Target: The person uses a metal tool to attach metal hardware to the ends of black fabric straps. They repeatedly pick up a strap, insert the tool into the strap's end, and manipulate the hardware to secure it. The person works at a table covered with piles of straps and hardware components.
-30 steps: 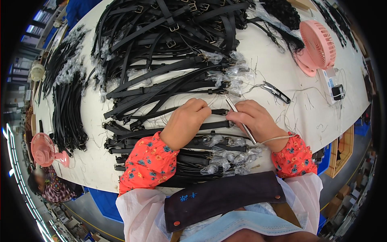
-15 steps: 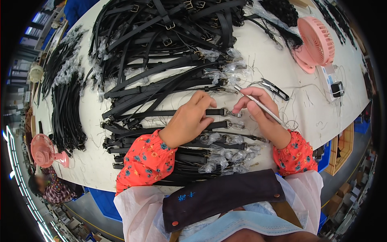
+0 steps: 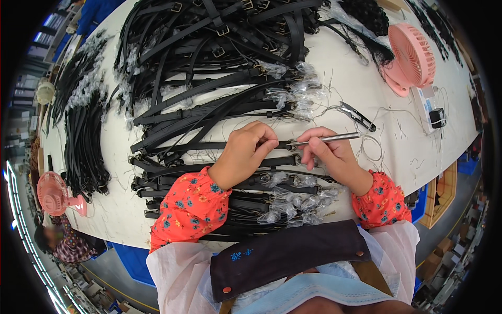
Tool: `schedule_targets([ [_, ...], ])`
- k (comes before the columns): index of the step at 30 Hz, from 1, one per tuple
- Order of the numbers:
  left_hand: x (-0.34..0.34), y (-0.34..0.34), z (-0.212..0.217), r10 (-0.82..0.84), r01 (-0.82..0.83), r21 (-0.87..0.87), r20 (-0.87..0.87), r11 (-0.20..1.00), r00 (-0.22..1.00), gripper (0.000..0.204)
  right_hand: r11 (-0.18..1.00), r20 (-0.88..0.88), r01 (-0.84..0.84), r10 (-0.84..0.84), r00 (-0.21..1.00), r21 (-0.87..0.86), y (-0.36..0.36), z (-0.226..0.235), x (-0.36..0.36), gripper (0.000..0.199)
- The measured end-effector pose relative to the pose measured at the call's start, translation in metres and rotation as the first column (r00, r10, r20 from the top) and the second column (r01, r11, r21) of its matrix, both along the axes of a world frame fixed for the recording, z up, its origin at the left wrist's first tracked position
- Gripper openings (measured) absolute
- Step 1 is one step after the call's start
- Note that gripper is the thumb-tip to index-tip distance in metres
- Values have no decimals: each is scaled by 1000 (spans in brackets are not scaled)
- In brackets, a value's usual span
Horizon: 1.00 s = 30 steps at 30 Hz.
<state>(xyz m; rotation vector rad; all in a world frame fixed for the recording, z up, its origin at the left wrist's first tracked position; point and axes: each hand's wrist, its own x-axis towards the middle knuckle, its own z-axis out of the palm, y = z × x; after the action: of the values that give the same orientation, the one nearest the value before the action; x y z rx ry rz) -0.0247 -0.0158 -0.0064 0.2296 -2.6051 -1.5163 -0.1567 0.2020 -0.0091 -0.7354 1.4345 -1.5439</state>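
My left hand (image 3: 244, 153) pinches a black strap (image 3: 198, 147) near its metal ring end, flat on the white table (image 3: 366, 94). My right hand (image 3: 328, 153) holds a thin silver pen-like tool (image 3: 329, 139), its tip touching the strap's ring right by my left fingertips. Below both hands lies a stack of black straps with plastic-wrapped buckles (image 3: 285, 201). Both forearms wear red flowered sleeves.
A big heap of black straps (image 3: 209, 57) fills the table's far side, with more bundles (image 3: 83, 125) at the left. Small black snips (image 3: 358, 116) lie right of my hands. A pink fan (image 3: 410, 55) stands at the far right, another (image 3: 55, 193) at the left edge. Loose threads lie scattered.
My right hand has swung the silver tool from upright to nearly level and brought its tip to the strap's ring. My left hand slid right along the strap.
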Motion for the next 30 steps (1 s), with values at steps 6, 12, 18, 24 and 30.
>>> schedule_targets([
  [6,4,-8,3,-80,59,220,86,974,993,8,999,-26,-8,9,1000,43,-1,2,2,30],
  [12,4,-9,4,-103,75,225,115,971,988,8,999,-52,-7,9,999,40,-2,2,2,30],
  [18,4,-9,5,-112,81,240,118,967,987,8,998,-70,-9,14,997,60,-2,4,2,29],
  [24,4,-9,3,-128,92,260,124,961,984,7,998,-78,-20,25,997,66,-1,5,1,29],
  [30,5,-13,3,-169,124,283,139,951,976,7,996,-41,-31,35,999,83,-1,9,1,29],
])
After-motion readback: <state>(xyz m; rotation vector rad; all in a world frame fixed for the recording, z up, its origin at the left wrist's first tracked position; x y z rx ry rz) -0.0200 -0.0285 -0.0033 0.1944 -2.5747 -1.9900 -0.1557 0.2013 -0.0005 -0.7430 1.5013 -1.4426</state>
